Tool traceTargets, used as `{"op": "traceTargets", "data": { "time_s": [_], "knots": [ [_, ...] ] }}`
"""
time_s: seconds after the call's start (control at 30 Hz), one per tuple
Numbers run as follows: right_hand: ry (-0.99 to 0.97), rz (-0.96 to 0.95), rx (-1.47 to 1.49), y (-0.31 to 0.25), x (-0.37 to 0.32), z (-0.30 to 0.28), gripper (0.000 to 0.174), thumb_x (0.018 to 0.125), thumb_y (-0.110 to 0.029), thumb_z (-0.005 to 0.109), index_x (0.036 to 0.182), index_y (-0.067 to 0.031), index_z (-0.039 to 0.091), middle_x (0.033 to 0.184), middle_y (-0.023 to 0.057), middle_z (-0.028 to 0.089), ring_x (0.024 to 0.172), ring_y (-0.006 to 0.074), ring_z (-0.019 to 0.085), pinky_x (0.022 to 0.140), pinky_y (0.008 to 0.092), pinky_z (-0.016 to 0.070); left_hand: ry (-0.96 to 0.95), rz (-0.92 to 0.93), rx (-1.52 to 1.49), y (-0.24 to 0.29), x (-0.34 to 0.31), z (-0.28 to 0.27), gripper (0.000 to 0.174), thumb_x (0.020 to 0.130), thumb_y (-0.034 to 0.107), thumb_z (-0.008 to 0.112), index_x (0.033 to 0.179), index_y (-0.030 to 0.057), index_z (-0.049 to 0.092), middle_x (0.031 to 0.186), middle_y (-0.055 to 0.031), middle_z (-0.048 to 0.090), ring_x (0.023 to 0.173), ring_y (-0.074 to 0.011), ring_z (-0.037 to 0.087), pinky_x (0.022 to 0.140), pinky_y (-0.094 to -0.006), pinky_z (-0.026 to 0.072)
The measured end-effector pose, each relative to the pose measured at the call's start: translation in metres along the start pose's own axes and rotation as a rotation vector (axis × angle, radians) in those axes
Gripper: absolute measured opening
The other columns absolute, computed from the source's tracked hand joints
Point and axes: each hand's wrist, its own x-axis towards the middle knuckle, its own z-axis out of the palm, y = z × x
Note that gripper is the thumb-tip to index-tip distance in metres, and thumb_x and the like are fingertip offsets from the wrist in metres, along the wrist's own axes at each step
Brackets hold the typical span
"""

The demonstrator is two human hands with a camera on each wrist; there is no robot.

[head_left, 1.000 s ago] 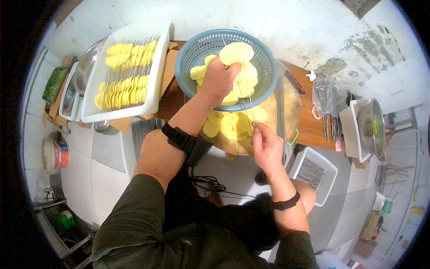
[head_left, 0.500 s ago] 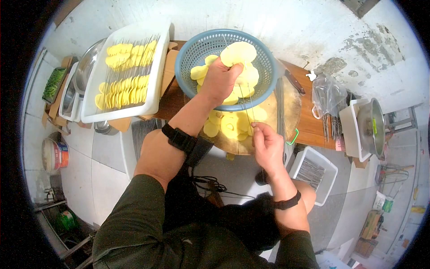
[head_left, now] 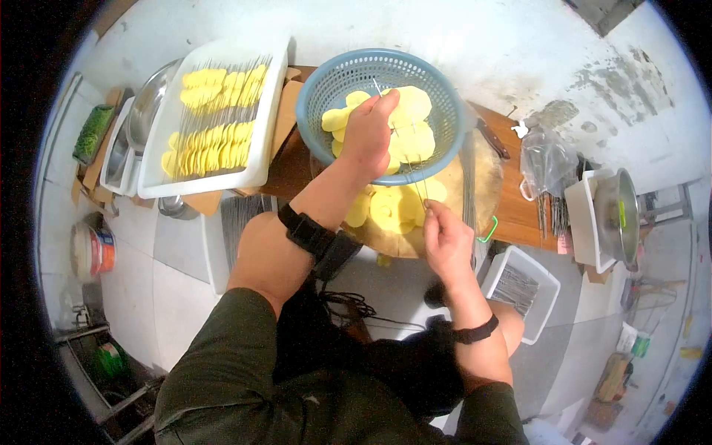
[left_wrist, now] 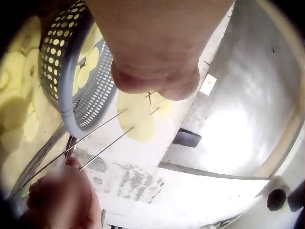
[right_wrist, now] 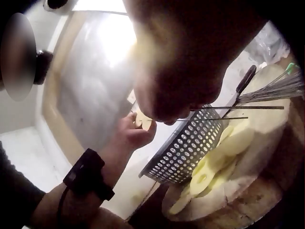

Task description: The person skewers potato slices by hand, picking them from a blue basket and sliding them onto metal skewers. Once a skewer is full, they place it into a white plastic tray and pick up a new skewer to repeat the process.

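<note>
Over the blue perforated basket [head_left: 308,122], my left hand [head_left: 368,137] holds a thin, pale yellow potato slice [right_wrist: 144,122]. Two thin metal skewers [left_wrist: 102,125] pass into a slice [left_wrist: 138,117] below the left hand in the left wrist view, their tips poking out beyond it. My right hand [head_left: 447,237] pinches the skewers near their lower ends, in front of the basket. More yellow slices [head_left: 412,142] show in the basket area, partly hidden by the left hand. Others lie spread on the round wooden board [head_left: 486,174] under the basket.
At left, a white tray [head_left: 276,96] holds rows of skewered slices. Loose skewers [head_left: 469,174] and a dark-handled knife [head_left: 491,139] lie on the board's right side. Lower right stands a white bin [head_left: 549,297] with skewers. A plastic bag [head_left: 549,159] sits at the table's right.
My left hand has turned over the basket, and the large slice that stood above its thumb now shows lower, to the right of it. The right hand keeps its pinch, nearly in place.
</note>
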Motion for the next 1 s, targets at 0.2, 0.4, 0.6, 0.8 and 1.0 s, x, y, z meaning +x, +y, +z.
{"op": "traceTargets", "data": {
  "time_s": [0.2, 0.4, 0.6, 0.8, 1.0],
  "knots": [
    [-0.007, -0.093, -0.098, 0.003, -0.001, 0.006, 0.021, 0.082, -0.005, 0.061, 0.102, -0.0030, 0.066, 0.076, 0.0177, 0.065, 0.067, 0.0337, 0.064, 0.062, 0.0407, 0.0523, 0.118, -0.371, -0.621, 0.008, 0.007, 0.001, 0.020, 0.092, 0.020, 0.057, 0.096, 0.0007, 0.059, 0.091, -0.0058, 0.062, 0.083, -0.0139, 0.060, 0.076, -0.0301, 0.0519],
    [-0.014, -0.090, -0.102, -0.009, 0.003, 0.005, 0.019, 0.085, -0.005, 0.059, 0.102, -0.0014, 0.065, 0.077, 0.0184, 0.065, 0.068, 0.0344, 0.065, 0.062, 0.0410, 0.0523, 0.126, -0.385, -0.581, 0.006, 0.008, -0.003, 0.018, 0.088, 0.019, 0.059, 0.091, 0.0009, 0.059, 0.083, -0.0037, 0.060, 0.075, -0.0121, 0.059, 0.068, -0.0281, 0.0495],
    [0.034, -0.040, 0.006, -0.010, 0.012, 0.011, 0.018, 0.089, -0.007, 0.055, 0.104, -0.0027, 0.064, 0.074, 0.0186, 0.064, 0.066, 0.0323, 0.066, 0.063, 0.0370, 0.0521, 0.030, -0.319, -0.506, 0.007, -0.007, 0.006, 0.020, 0.090, 0.019, 0.059, 0.090, -0.0010, 0.059, 0.082, -0.0046, 0.060, 0.070, -0.0118, 0.059, 0.062, -0.0278, 0.0497],
    [-0.041, 0.113, 0.113, -0.009, 0.014, 0.008, 0.016, 0.091, -0.010, 0.056, 0.102, -0.0023, 0.065, 0.061, 0.0110, 0.060, 0.057, 0.0206, 0.064, 0.060, 0.0307, 0.0498, 0.066, -0.420, -0.494, 0.003, -0.008, 0.010, 0.021, 0.091, 0.019, 0.058, 0.089, -0.0016, 0.060, 0.078, -0.0023, 0.059, 0.066, -0.0091, 0.056, 0.059, -0.0265, 0.0486],
    [-0.017, 0.134, 0.111, -0.016, 0.013, 0.003, 0.017, 0.088, -0.011, 0.062, 0.101, -0.0007, 0.064, 0.070, 0.0105, 0.064, 0.063, 0.0164, 0.063, 0.062, 0.0293, 0.0498, 0.032, -0.396, -0.453, 0.002, -0.007, 0.011, 0.022, 0.091, 0.021, 0.059, 0.089, -0.0014, 0.060, 0.074, 0.0003, 0.057, 0.063, -0.0055, 0.052, 0.056, -0.0234, 0.0457]
  ]
}}
